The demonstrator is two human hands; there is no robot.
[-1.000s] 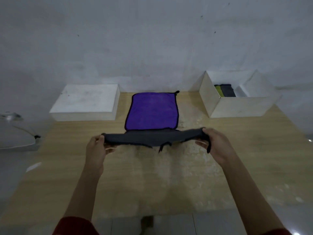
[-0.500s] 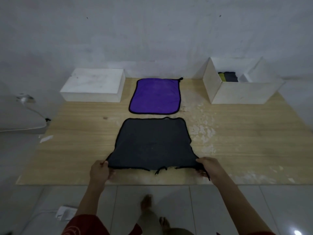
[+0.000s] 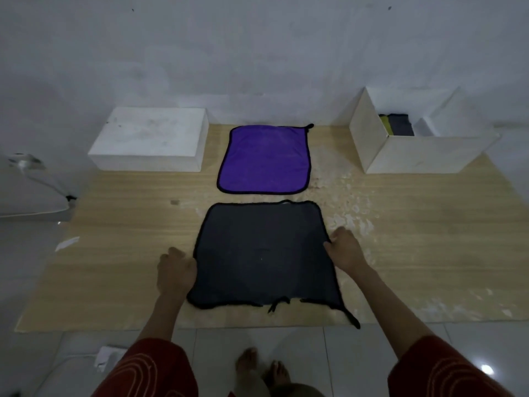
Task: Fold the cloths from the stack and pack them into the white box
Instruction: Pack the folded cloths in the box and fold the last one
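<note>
A dark grey cloth (image 3: 263, 253) lies spread flat on the wooden board (image 3: 415, 239), its near edge close to the board's front. My left hand (image 3: 176, 270) sits at the middle of the cloth's left edge with curled fingers and its thumb on the hem. At the right edge, my right hand (image 3: 343, 249) pinches the hem with thumb and fingers. Behind it a purple cloth (image 3: 264, 159) lies flat. The open white box (image 3: 415, 153) stands at the back right with folded yellow and grey cloths (image 3: 396, 124) inside.
A closed white box (image 3: 148, 138) stands at the back left of the board. A white cable (image 3: 37, 179) runs over the floor on the left. My bare feet (image 3: 263, 371) are on the tiles just in front of the board.
The dark grey cloth went from being held stretched in the air to lying flat on the board. My hands left its near corners and moved forward to the middle of its side edges.
</note>
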